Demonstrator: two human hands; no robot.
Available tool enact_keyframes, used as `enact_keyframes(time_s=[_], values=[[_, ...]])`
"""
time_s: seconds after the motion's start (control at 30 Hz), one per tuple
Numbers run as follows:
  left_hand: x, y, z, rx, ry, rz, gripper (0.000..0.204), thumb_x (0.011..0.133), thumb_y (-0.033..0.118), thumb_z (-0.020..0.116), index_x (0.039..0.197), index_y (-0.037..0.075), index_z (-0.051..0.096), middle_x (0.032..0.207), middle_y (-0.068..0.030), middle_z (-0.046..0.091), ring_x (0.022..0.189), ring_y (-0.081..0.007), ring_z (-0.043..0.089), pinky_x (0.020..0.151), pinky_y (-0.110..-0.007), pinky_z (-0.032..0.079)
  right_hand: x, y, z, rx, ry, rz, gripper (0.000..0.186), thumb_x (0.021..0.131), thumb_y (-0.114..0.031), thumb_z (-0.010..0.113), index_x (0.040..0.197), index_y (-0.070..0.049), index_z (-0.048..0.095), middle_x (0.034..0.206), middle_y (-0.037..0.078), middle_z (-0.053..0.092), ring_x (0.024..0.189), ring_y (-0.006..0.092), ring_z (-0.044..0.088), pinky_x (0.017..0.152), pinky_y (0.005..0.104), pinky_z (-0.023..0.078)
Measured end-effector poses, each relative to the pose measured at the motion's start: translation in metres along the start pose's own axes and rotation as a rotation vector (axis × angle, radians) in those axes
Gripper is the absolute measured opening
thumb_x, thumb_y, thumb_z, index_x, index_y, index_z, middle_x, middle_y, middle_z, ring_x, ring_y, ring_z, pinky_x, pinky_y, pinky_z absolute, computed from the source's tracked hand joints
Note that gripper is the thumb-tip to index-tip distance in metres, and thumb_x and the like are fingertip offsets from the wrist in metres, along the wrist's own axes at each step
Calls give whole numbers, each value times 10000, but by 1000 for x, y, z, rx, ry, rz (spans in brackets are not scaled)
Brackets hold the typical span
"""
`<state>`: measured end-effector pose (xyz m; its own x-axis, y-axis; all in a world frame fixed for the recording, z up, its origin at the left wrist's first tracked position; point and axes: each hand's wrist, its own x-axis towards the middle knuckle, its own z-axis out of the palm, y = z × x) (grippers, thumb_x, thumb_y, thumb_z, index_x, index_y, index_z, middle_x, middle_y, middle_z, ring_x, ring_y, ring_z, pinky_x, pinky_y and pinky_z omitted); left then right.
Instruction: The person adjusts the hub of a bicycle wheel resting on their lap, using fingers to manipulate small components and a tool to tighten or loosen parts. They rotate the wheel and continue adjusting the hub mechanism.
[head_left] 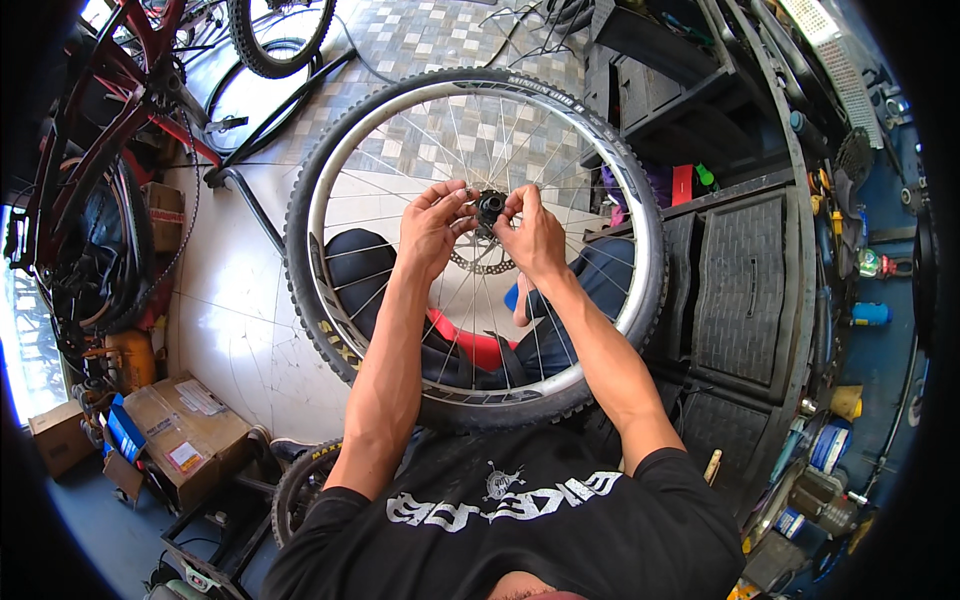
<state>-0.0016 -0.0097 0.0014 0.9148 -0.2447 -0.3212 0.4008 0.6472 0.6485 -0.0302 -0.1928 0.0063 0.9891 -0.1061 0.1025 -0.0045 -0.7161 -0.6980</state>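
A bicycle wheel with a knobby black tyre and silver rim (pixel 338 164) lies across my lap, over my dark-clad legs (pixel 362 268). At its middle are a black hub (pixel 490 207) and a perforated disc rotor (pixel 490 266) beneath. My left hand (pixel 433 222) is at the hub's left, its fingertips pinched on something too small to make out. My right hand (pixel 531 229) is at the hub's right, thumb and forefinger pinched against it; anything between them is hidden.
A red bike frame (pixel 125 95), tyres and a black tube stand at upper left. Cardboard boxes (pixel 195 445) sit at lower left. Dark storage drawers (pixel 738 290) and a cluttered blue surface with tools, cans and bottles (pixel 870 314) line the right. Tiled floor (pixel 400 50) shows beyond the wheel.
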Motion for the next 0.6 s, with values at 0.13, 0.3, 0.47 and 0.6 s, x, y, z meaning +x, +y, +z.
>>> enact_keyframes(time_s=[0.13, 0.3, 0.47, 0.6], values=[[0, 0, 0, -4, 10, 1, 239, 1008, 63, 681, 1224, -20, 620, 1078, -148, 744, 869, -197, 727, 761, -319, 608, 0, -2, 1, -13, 5, 0, 309, 858, -137, 729, 1094, -94, 533, 871, 82, 732, 784, 321, 740, 682, 448, 564], [0, 1, 0, 4, 1, -2, 219, 1021, 65, 666, 1225, -7, 631, 1109, -144, 746, 865, -167, 720, 764, -307, 621, 1, -2, 0, -5, -6, 17, 311, 858, -140, 735, 1087, -93, 530, 864, 84, 734, 768, 330, 739, 672, 453, 563], [0, 1, 1, 6, 8, -3, 224, 1017, 64, 671, 1224, -11, 628, 1098, -145, 746, 870, -176, 723, 761, -310, 617, 1, -2, 0, -25, -2, 5, 303, 858, -142, 741, 1066, -91, 527, 852, 88, 730, 747, 333, 734, 658, 456, 560], [0, 0, 0, -3, 10, 3, 240, 1005, 64, 687, 1223, -15, 626, 1077, -146, 746, 869, -191, 726, 752, -317, 610, 2, -2, 1, -48, -5, 3, 300, 853, -141, 748, 1048, -89, 527, 839, 88, 725, 749, 335, 735, 654, 458, 558]])
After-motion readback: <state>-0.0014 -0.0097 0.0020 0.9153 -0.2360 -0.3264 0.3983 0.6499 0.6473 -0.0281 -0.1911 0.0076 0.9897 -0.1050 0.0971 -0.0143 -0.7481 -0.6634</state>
